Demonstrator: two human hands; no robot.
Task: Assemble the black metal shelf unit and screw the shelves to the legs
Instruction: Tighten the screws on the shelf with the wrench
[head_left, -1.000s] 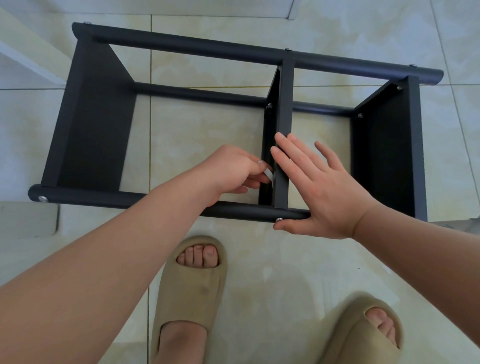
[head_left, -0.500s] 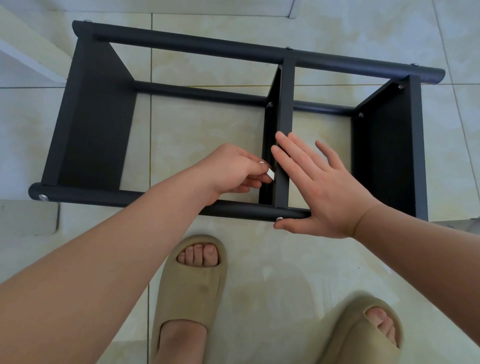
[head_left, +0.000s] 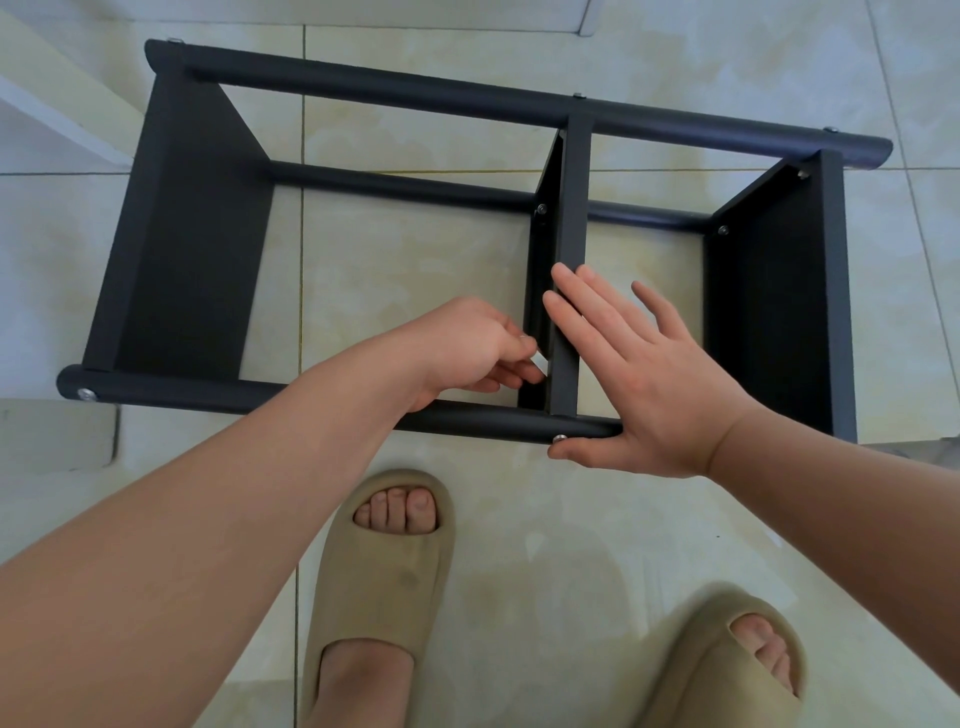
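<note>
- Head view: black shelf unit (head_left: 197, 234) lies on its side on tiled floor (head_left: 415, 270), just beyond the sandals (head_left: 379, 597).
- Right hand (head_left: 644, 384) flat, fingers straight, pressing middle shelf (head_left: 569, 208) and near leg (head_left: 260, 397).
- Left hand (head_left: 467, 348) pinches small silver piece (head_left: 540, 364) just left of that shelf.

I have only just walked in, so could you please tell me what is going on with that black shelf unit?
A person is assembling the black shelf unit, which lies on its side on the tiled floor. The right hand lies flat, fingers straight, on the middle shelf and the near leg. The left hand pinches a small silvery piece beside that shelf, just above the near leg; what the piece is cannot be told. Three shelves already sit between the legs.
</note>
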